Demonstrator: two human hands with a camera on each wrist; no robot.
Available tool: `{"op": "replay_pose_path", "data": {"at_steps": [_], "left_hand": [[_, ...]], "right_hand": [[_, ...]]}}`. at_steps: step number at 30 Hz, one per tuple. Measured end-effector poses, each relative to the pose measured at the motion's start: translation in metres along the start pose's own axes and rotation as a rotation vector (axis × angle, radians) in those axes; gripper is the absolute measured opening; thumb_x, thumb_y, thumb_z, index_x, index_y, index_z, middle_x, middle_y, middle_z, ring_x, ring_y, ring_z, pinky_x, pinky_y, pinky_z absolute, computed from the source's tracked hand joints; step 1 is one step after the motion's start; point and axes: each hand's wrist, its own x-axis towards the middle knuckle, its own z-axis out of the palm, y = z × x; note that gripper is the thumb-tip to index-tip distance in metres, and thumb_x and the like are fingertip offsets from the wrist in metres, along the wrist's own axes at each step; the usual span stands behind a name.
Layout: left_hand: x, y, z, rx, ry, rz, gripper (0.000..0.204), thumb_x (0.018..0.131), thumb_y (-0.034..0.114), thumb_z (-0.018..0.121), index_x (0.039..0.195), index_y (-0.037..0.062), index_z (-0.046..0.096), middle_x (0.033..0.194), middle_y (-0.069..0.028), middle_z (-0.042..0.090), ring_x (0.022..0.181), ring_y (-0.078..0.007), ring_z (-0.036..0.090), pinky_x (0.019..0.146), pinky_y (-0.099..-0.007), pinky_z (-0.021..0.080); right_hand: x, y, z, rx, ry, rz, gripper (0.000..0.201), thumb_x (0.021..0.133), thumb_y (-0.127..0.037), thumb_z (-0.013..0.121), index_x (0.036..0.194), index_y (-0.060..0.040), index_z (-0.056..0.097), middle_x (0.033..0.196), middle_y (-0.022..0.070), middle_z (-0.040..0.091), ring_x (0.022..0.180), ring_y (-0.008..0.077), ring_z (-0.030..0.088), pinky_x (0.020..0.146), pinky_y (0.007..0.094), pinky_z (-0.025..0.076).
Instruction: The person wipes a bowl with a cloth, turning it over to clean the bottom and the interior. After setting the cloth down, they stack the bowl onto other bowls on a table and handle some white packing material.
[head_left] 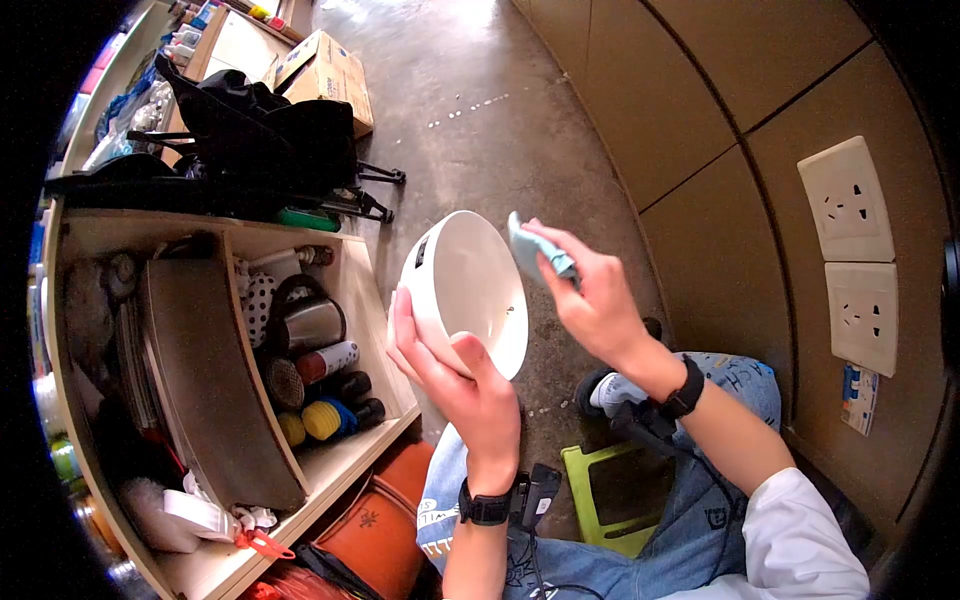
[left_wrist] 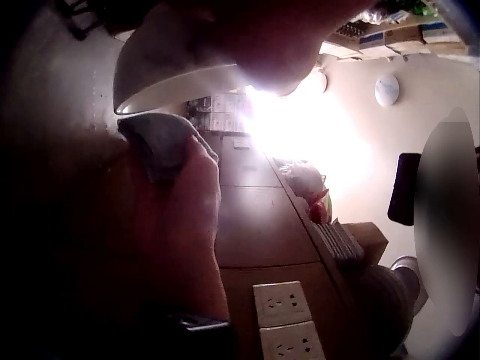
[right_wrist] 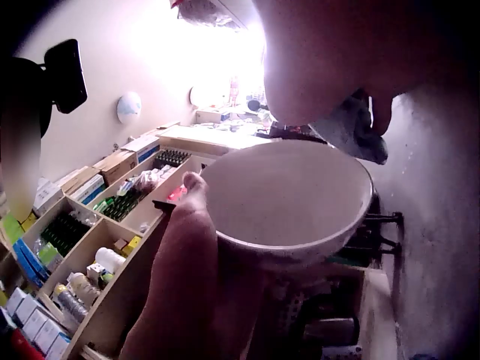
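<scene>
Head view, far left: I see a wooden cabinet (head_left: 378,330) whose compartments hold a metal cup (head_left: 312,325) and assorted bottles, with black folding gear (head_left: 270,135) above it and a cardboard box (head_left: 345,90) just beyond. Right of the cabinet, the left hand (head_left: 465,400) grips a white bowl (head_left: 478,290), thumb at the rim and fingers along its outer wall. I have the bowl held up over the floor, tilted, its opening turned toward the other hand; a small dark speck (head_left: 511,310) shows inside. Just beside the rim sits a blue-green cloth (head_left: 545,250), pinched between the thumb and curled fingers of the right hand (head_left: 600,305); from my feeds I can't tell whether cloth and bowl touch. Below that hand stands a green stool (head_left: 580,490), near the person's jeans (head_left: 620,575). Far right, two wall sockets (head_left: 848,200) sit one above the other.
</scene>
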Motion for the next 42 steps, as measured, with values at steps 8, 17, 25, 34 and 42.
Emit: {"op": "replay_pose_path", "data": {"at_steps": [8, 17, 25, 34, 42], "left_hand": [[-0.010, 0.006, 0.006, 0.250, -0.017, 0.225, 0.075, 0.100, 0.061, 0.044, 0.149, 0.0034, 0.039, 0.148, -0.0229, 0.038, 0.137, -0.0393, 0.037, 0.113, -0.0523, 0.028], [-0.026, 0.007, 0.024, 0.182, -0.082, 0.255, 0.067, 0.098, 0.051, 0.057, 0.149, 0.0116, 0.040, 0.154, -0.0268, 0.027, 0.134, -0.0437, 0.032, 0.108, -0.0556, 0.027], [-0.030, 0.016, 0.026, 0.220, -0.092, 0.200, 0.076, 0.096, 0.058, 0.055, 0.151, 0.0104, 0.036, 0.154, -0.0257, 0.026, 0.139, -0.0414, 0.029, 0.112, -0.0561, 0.022], [-0.032, 0.016, 0.025, 0.228, -0.092, 0.189, 0.081, 0.096, 0.064, 0.052, 0.152, 0.0085, 0.034, 0.153, -0.0238, 0.027, 0.140, -0.0398, 0.028, 0.114, -0.0541, 0.022], [-0.031, 0.018, 0.019, 0.226, -0.130, 0.204, 0.071, 0.096, 0.049, 0.063, 0.151, 0.0128, 0.038, 0.155, -0.0248, 0.025, 0.137, -0.0417, 0.028, 0.111, -0.0558, 0.021]], "right_hand": [[-0.025, -0.007, 0.021, 0.202, -0.138, 0.260, 0.046, 0.099, -0.010, 0.057, 0.144, -0.0017, 0.048, 0.118, 0.0347, 0.058, 0.110, 0.0428, 0.063, 0.081, 0.0369, 0.053], [-0.032, 0.010, 0.023, 0.426, -0.152, 0.314, 0.058, 0.099, -0.009, 0.047, 0.154, -0.0039, 0.030, 0.124, 0.0359, 0.055, 0.105, 0.0325, 0.069, 0.088, 0.0354, 0.051], [-0.031, 0.009, 0.024, 0.464, -0.211, 0.310, 0.063, 0.097, -0.015, 0.049, 0.154, -0.0009, 0.026, 0.143, 0.0377, 0.039, 0.125, 0.0521, 0.048, 0.100, 0.0433, 0.047], [-0.034, 0.008, 0.025, 0.405, -0.209, 0.209, 0.067, 0.096, -0.023, 0.051, 0.154, -0.0006, 0.025, 0.147, 0.0393, 0.033, 0.130, 0.0536, 0.041, 0.104, 0.0475, 0.045], [-0.035, 0.014, 0.024, 0.391, -0.275, 0.094, 0.072, 0.096, -0.040, 0.051, 0.152, 0.0001, 0.029, 0.144, 0.0339, 0.044, 0.125, 0.0524, 0.049, 0.103, 0.0471, 0.046]]}}
